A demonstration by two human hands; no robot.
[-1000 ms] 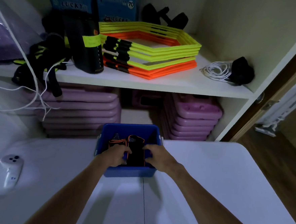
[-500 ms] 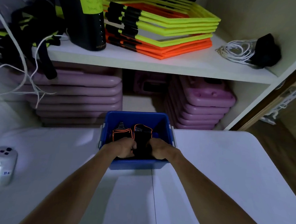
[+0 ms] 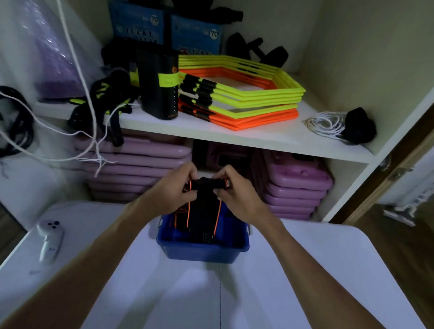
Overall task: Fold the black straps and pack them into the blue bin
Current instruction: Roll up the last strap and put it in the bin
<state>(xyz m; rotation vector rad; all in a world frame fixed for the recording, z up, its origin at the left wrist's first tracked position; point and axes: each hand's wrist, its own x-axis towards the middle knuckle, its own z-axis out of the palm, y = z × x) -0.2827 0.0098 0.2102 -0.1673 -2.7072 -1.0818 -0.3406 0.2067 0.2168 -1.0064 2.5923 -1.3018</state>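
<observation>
- Both hands have risen out of the bin [image 3: 201, 250], lifting a strap [image 3: 204, 204] above it.
- Left hand [image 3: 175, 189] and right hand [image 3: 234, 191] pinch its top edge; its lower end hangs into the bin.

An orange-edged black strap [image 3: 205, 207] hangs upright into the blue bin [image 3: 202, 250], apparently holding more.

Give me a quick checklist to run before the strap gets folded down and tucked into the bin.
1. Left hand has a grip on the strap's top edge: ok.
2. Right hand has a grip on the same edge: ok.
3. Strap hangs over the blue bin, lower end inside: ok.
4. Strap already folded flat: not ok.
5. Room left in the bin: cannot tell, the inside is dark.
6. Bin sits fully on the white table: ok.
</observation>
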